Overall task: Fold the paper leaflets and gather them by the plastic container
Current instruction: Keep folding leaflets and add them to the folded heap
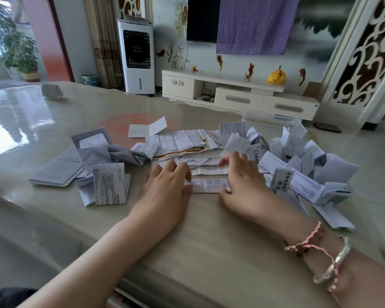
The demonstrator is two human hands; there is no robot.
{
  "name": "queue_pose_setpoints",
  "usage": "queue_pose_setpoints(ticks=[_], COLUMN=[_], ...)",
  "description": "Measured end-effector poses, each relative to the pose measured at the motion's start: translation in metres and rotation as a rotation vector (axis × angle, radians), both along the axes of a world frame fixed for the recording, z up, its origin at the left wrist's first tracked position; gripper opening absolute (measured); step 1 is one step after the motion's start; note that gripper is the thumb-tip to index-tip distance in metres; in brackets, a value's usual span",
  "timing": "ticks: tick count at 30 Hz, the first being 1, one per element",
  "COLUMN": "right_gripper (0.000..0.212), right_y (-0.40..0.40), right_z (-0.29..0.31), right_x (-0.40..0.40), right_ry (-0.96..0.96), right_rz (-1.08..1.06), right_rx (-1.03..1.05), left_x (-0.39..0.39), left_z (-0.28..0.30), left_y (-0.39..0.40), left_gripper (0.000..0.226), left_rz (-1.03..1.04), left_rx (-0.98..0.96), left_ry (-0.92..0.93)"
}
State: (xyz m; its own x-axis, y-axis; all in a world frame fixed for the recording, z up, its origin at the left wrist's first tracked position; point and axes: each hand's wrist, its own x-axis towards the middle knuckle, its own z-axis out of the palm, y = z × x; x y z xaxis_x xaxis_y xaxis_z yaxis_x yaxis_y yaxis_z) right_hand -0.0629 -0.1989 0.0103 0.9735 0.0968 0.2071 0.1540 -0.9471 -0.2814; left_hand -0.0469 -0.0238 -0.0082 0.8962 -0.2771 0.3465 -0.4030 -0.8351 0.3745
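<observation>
A loose pile [102,174] of leaflets lies at my left on the desk [209,241]. My left hand [167,185] and right hand [242,181] pinch the ends of a narrow leaflet [206,186] in curled fingers. The container [267,117] sits far right, seemingly behind the bigger heap [298,156].

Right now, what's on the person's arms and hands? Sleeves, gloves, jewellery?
Both forearms are bare, with no sleeves or gloves in view. The left hand and its wrist carry nothing. The wrist behind the right hand wears a pink braided cord bracelet and a silver metal bangle.
</observation>
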Motion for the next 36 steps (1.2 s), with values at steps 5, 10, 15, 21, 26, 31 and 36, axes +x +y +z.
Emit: queue_pose_setpoints(ticks=[5, 10, 15, 21, 26, 31, 36], right_gripper=[0.035, 0.031, 0.029, 0.036, 0.022, 0.018, 0.030], right_y=[-0.012, -0.019, -0.020, -0.019, -0.015, -0.007, 0.000], right_z=[0.006, 0.014, 0.015, 0.015, 0.018, 0.022, 0.007], right_x=[-0.002, -0.005, -0.005, -0.006, -0.006, -0.013, -0.001], right_ry=[0.018, 0.045, -0.030, -0.128, -0.161, -0.093, 0.001], right_rz=[0.100, 0.298, 0.338, 0.394, 0.397, 0.381, 0.286], right_rx=[0.019, 0.067, -0.081, -0.211, -0.173, 0.174, 0.244], left_x=[-0.001, 0.001, -0.001, 0.000, 0.001, 0.003, 0.001], left_z=[-0.002, -0.004, -0.004, -0.002, -0.002, 0.004, 0.008], left_y=[0.004, 0.008, 0.008, 0.008, 0.009, 0.008, 0.010], left_gripper=[0.019, 0.035, 0.018, 0.017, 0.012, 0.015, 0.015], left_rz=[-0.031, -0.052, -0.063, -0.063, -0.075, -0.138, -0.166], left_rx=[-0.003, -0.020, -0.073, -0.073, -0.124, -0.229, -0.290], left_ry=[-0.016, -0.021, -0.037, -0.019, -0.008, 0.051, 0.102])
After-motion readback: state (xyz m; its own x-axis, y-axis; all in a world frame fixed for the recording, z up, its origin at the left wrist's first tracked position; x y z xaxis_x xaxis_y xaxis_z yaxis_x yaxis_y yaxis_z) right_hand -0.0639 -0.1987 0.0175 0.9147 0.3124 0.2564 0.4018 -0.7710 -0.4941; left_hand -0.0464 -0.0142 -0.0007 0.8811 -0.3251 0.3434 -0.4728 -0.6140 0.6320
